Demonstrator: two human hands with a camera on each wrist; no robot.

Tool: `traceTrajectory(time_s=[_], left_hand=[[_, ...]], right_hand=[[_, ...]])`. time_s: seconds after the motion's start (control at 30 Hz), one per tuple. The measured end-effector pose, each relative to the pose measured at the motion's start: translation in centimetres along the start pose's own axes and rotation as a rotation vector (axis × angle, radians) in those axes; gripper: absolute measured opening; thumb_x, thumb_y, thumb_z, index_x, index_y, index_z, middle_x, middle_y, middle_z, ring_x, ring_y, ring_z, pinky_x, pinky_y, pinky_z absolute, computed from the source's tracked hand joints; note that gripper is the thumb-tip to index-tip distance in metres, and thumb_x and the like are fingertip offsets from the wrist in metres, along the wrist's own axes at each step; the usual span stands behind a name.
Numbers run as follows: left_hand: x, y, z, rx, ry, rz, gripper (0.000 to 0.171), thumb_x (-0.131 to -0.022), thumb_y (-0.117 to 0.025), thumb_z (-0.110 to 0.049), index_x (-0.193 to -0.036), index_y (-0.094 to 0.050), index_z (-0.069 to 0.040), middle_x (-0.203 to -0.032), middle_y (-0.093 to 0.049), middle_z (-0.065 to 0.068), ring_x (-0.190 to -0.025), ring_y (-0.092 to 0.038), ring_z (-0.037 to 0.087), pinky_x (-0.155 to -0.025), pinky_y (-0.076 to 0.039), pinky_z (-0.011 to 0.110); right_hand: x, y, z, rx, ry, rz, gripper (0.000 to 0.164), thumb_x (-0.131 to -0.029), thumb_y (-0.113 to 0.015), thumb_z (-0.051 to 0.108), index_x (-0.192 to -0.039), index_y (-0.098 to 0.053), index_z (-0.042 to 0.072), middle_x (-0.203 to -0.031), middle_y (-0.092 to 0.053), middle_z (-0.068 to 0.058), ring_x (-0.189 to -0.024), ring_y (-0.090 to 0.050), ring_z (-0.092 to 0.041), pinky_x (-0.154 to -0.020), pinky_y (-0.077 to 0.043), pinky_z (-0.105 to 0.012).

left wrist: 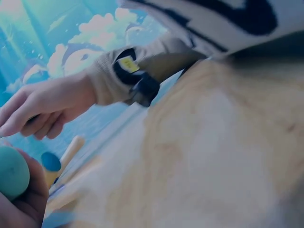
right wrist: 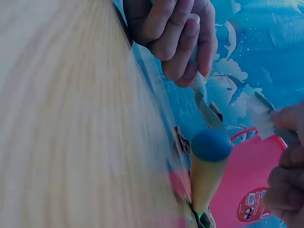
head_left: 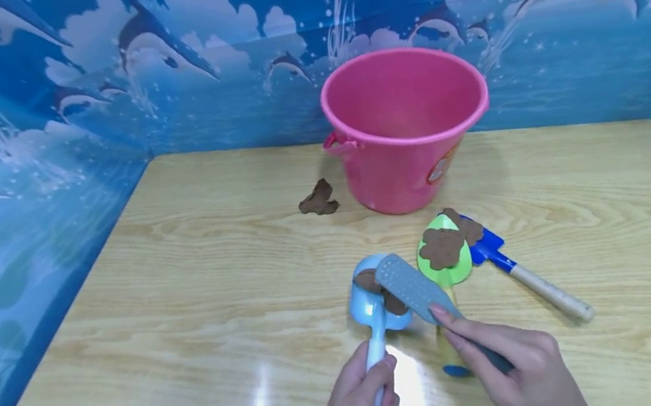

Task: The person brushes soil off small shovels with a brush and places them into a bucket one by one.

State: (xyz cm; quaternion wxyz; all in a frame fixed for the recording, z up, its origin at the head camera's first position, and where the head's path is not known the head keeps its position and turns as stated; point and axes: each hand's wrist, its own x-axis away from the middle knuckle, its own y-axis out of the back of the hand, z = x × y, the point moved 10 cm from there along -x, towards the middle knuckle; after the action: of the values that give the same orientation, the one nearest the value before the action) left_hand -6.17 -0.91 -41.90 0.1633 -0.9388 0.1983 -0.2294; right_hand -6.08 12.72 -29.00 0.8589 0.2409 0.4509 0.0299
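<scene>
My left hand grips the handle of a light blue toy shovel, its blade held above the table. Brown clay-like pieces lie in that blade. In my right hand is a grey-blue brush, with the index finger laid along its back. The brush head overlaps the shovel's blade and partly hides the brown pieces. White bristles show on its underside in the right wrist view. The rounded end of the shovel's handle pokes out of my left hand in the left wrist view.
A green toy shovel bearing a brown piece lies just beyond the brush. Against it is a dark blue shovel with a pale handle, also bearing brown. Behind stands a pink bucket, with another brown piece to its left.
</scene>
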Motion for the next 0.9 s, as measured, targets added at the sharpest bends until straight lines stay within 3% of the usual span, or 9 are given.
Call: traceTrajectory(time_s=[0.03, 0.13, 0.2, 0.3, 0.4, 0.5, 0.63, 0.8, 0.9], left_hand=[[-0.1, 0.2, -0.2, 0.010, -0.006, -0.002, 0.018, -0.100, -0.045, -0.024, -0.091, -0.039, -0.010, -0.056, -0.043, -0.005, -0.038, -0.042, 0.006, -0.038, -0.037, 0.019], [-0.5, 0.9, -1.2, 0.023, -0.045, -0.012, 0.018, -0.100, -0.043, -0.024, -0.091, -0.038, -0.010, -0.056, -0.042, -0.006, -0.037, -0.040, 0.005, -0.037, -0.037, 0.020], [-0.7, 1.4, -1.8, 0.017, -0.073, -0.021, 0.018, -0.101, -0.042, -0.025, -0.092, -0.037, -0.010, -0.057, -0.041, -0.006, -0.038, -0.040, 0.004, -0.037, -0.036, 0.020], [-0.7, 1.9, -2.2, 0.011, -0.094, -0.032, 0.018, -0.101, -0.041, -0.024, -0.095, -0.037, -0.008, -0.058, -0.041, -0.006, -0.039, -0.040, 0.004, -0.037, -0.036, 0.020], [-0.8, 2.3, -2.4, -0.011, -0.113, -0.050, 0.020, -0.102, -0.042, -0.025, -0.096, -0.038, -0.006, -0.059, -0.041, -0.005, -0.039, -0.041, 0.005, -0.037, -0.038, 0.019], [-1.0, 2.6, -2.7, -0.027, -0.138, -0.063, 0.022, -0.102, -0.043, -0.026, -0.098, -0.038, -0.005, -0.059, -0.041, -0.004, -0.040, -0.041, 0.005, -0.037, -0.038, 0.019], [-1.2, 3.0, -2.9, -0.008, -0.135, -0.071, 0.021, -0.102, -0.043, -0.026, -0.097, -0.038, -0.007, -0.059, -0.041, -0.005, -0.040, -0.041, 0.005, -0.036, -0.038, 0.019], [-1.3, 3.5, -2.9, 0.014, -0.118, -0.095, 0.018, -0.101, -0.042, -0.024, -0.093, -0.038, -0.009, -0.057, -0.041, -0.005, -0.039, -0.039, 0.006, -0.036, -0.037, 0.019], [-1.4, 3.7, -2.9, 0.032, -0.112, -0.103, 0.017, -0.101, -0.041, -0.023, -0.091, -0.037, -0.010, -0.057, -0.041, -0.006, -0.039, -0.039, 0.005, -0.036, -0.036, 0.019]], right_hand=[[0.0, -0.2, 0.0, -0.002, 0.012, 0.031, 0.027, -0.097, -0.058, 0.020, -0.104, -0.072, -0.003, -0.105, -0.072, -0.008, -0.102, -0.065, -0.004, -0.080, -0.052, -0.011], [-0.4, -1.0, -0.1, 0.056, 0.067, 0.165, 0.030, -0.100, -0.052, 0.025, -0.108, -0.072, 0.004, -0.081, -0.072, 0.007, -0.074, -0.062, 0.009, -0.063, -0.046, 0.000], [-0.9, -1.5, -0.6, 0.134, 0.075, 0.263, 0.034, -0.102, -0.046, 0.031, -0.111, -0.072, 0.011, -0.067, -0.060, 0.016, -0.059, -0.046, 0.014, -0.053, -0.036, 0.002], [-1.9, -1.9, -1.6, 0.276, 0.084, 0.356, 0.038, -0.103, -0.039, 0.037, -0.114, -0.071, 0.019, -0.058, -0.042, 0.020, -0.052, -0.028, 0.013, -0.046, -0.022, 0.000], [-2.8, -2.2, -2.2, 0.400, 0.099, 0.387, 0.041, -0.104, -0.034, 0.039, -0.116, -0.071, 0.023, -0.056, -0.038, 0.019, -0.049, -0.023, 0.010, -0.042, -0.017, -0.004], [-3.7, -2.2, -2.2, 0.449, 0.152, 0.342, 0.042, -0.104, -0.033, 0.038, -0.115, -0.071, 0.022, -0.054, -0.037, 0.016, -0.047, -0.023, 0.007, -0.039, -0.016, -0.008], [-5.4, -2.1, -2.1, 0.368, 0.198, 0.276, 0.041, -0.104, -0.038, 0.037, -0.110, -0.073, 0.017, -0.055, -0.048, 0.015, -0.046, -0.033, 0.006, -0.038, -0.028, -0.011], [-6.6, -3.5, -2.8, 0.124, 0.126, 0.451, 0.023, -0.094, -0.062, 0.022, -0.115, -0.071, 0.019, -0.062, -0.049, 0.023, -0.055, -0.030, 0.013, -0.054, -0.034, -0.005], [-7.0, -4.4, -3.4, 0.112, 0.095, 0.538, 0.032, -0.087, -0.070, 0.017, -0.117, -0.070, 0.026, -0.065, -0.043, 0.024, -0.062, -0.032, 0.010, -0.075, -0.038, -0.018]])
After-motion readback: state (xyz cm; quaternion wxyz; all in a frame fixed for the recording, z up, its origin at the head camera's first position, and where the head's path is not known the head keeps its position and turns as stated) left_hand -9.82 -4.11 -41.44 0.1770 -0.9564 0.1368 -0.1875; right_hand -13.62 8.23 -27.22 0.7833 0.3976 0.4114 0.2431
